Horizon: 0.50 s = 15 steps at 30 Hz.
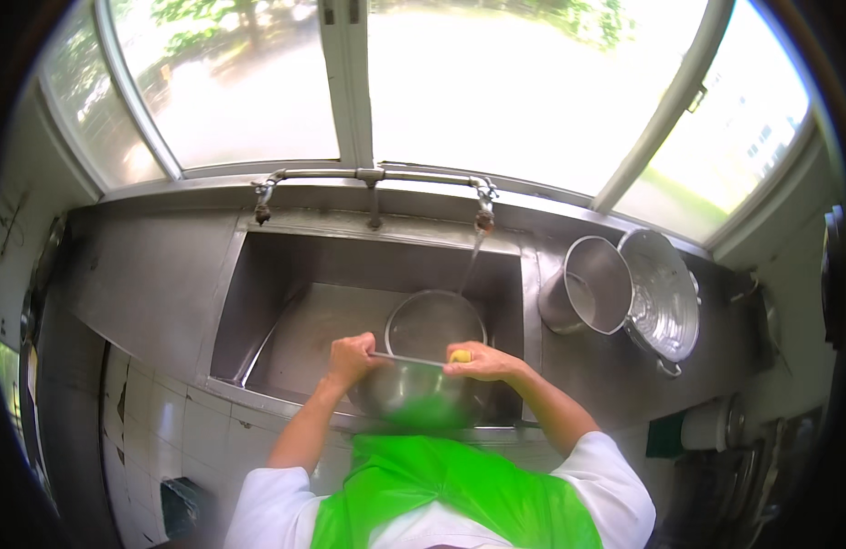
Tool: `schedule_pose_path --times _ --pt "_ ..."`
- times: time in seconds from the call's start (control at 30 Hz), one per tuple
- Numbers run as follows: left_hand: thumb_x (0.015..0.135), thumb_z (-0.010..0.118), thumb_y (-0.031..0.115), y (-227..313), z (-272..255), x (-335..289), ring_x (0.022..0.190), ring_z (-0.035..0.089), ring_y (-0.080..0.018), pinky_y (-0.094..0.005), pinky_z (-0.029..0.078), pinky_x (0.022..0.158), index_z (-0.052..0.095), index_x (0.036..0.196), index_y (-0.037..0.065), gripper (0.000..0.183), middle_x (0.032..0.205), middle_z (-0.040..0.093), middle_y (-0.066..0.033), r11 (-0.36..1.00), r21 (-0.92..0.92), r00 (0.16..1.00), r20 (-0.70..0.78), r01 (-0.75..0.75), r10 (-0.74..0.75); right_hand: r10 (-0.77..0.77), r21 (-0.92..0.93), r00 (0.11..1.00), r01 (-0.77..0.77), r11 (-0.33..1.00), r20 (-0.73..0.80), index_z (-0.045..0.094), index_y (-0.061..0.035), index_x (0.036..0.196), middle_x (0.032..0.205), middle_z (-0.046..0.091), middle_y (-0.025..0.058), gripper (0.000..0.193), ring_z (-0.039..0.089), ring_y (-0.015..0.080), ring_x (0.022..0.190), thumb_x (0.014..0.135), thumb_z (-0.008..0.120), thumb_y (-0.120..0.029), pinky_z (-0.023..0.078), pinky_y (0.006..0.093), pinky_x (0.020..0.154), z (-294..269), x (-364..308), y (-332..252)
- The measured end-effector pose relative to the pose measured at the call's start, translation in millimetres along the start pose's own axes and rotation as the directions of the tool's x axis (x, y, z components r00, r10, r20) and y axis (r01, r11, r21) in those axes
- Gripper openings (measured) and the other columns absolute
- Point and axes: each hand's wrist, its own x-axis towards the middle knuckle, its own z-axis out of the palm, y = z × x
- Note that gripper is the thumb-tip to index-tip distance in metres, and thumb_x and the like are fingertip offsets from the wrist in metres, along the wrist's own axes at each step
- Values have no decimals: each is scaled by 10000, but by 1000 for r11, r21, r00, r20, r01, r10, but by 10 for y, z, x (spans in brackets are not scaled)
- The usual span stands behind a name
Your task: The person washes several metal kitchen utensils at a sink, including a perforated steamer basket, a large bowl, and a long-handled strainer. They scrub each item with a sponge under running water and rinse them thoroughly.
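Observation:
A shiny metal pot (412, 384) is tilted up on its side at the front of the sink (304, 361). My left hand (353, 359) is closed on the left end of its rim. At the right end, my right hand (482, 361) grips the rim too, with a small yellow piece, perhaps a sponge, (460, 356) at its fingers. Behind the pot, a second round metal vessel (437, 320) sits in the sink. Water falls toward it from the right tap (484, 220). The inside of the tilted pot is hidden from me.
On the right counter, a deep metal pot (556, 297) leans beside a wide, handled metal basin (674, 293). A left tap (262, 215) hangs from the same pipe (327, 174). Windows rise behind the sink. A dark green bin-like container (181, 506) stands low at left.

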Motion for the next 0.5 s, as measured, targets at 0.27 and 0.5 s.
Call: schedule_pose_path --times 0.27,0.5 --pt "683 638 775 171 69 861 422 486 -285 -364 392 426 433 580 104 709 468 456 -72 984 176 992 -126 -9 32 -357 -350 -50 -116 930 -933 621 -64 821 737 643 146 395 632 333 656 899 683 -446 477 426 588 -758 -731 101" --pt "811 631 649 266 581 1387 512 611 -301 -397 464 469 503 692 108 569 559 577 -85 958 228 981 -42 -175 189 -521 -438 -171 -362 823 -837 704 -52 1013 1033 700 105 278 646 301 981 956 611 -307 495 462 872 -1397 -597 171"
